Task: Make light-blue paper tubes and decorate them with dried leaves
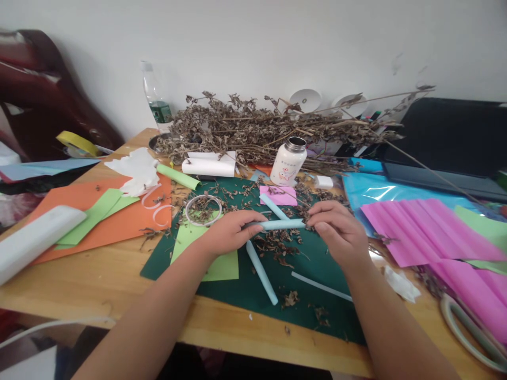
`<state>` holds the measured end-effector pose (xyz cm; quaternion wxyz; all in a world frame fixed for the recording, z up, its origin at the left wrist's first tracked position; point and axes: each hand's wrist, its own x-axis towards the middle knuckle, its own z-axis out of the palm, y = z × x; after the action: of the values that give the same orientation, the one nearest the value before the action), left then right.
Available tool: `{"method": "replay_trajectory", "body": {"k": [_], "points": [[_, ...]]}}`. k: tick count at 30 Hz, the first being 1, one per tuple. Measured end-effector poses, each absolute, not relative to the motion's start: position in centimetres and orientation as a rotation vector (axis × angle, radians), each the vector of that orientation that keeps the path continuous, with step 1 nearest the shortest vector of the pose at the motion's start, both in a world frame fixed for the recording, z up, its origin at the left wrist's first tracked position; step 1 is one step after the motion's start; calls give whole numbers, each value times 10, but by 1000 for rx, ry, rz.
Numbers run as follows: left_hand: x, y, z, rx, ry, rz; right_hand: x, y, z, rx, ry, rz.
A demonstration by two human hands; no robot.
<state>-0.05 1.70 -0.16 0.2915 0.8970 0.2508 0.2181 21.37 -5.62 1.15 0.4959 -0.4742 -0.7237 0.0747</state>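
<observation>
My left hand (233,230) is closed around the left end of a light blue rolled paper tube (282,225), held level above the green cutting mat (328,316). At the tube's right end, the thumb and fingers of my right hand (338,232) are pinched together on what look like dried leaf bits (306,226). A second blue paper tube (275,207) lies behind the held one. Closer to me rests another blue tube (262,273), slanting on the mat. Loose dried leaves (283,253) are scattered below my hands. A thin pale strip (321,286) lies at the mat's front right.
Dried branches (245,124) heap along the wall behind an uncapped white bottle (288,162). A tape ring (203,210) and green paper (222,264) lie left, near orange paper (130,227). Pink crepe paper (420,232), a tape roll (463,327) and a laptop (455,142) are right.
</observation>
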Motion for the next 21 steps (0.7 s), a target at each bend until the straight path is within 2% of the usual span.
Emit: {"method": "replay_trajectory", "body": {"k": [15, 21], "points": [[-2, 18, -2, 2382, 657, 631, 216, -58, 4, -958, -1568, 363], [-2, 17, -2, 2384, 669, 621, 218, -60, 8, -1048, -1722, 254]]}}
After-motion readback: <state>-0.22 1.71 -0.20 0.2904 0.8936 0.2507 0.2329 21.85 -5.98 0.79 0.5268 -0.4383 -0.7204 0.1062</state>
